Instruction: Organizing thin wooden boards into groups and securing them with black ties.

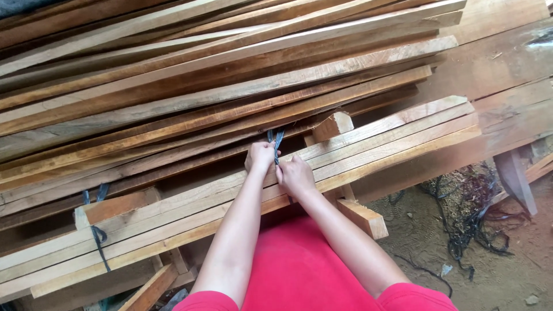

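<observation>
My left hand (260,157) and my right hand (295,174) meet on top of a bundle of long pale wooden slats (380,147). Both pinch a dark blue strap (276,140) that wraps around the bundle at its middle, its two loose ends sticking up between my fingers. A second dark strap (99,237) is tied around the same bundle near its left end. A short wooden block (332,126) lies across the slats just right of my hands.
A large pile of longer planks (173,75) lies behind the bundle. A short block (362,217) juts out below the bundle near my right forearm. Tangled dark straps (472,216) lie on the sandy ground at the right. A thick beam (507,115) runs at the far right.
</observation>
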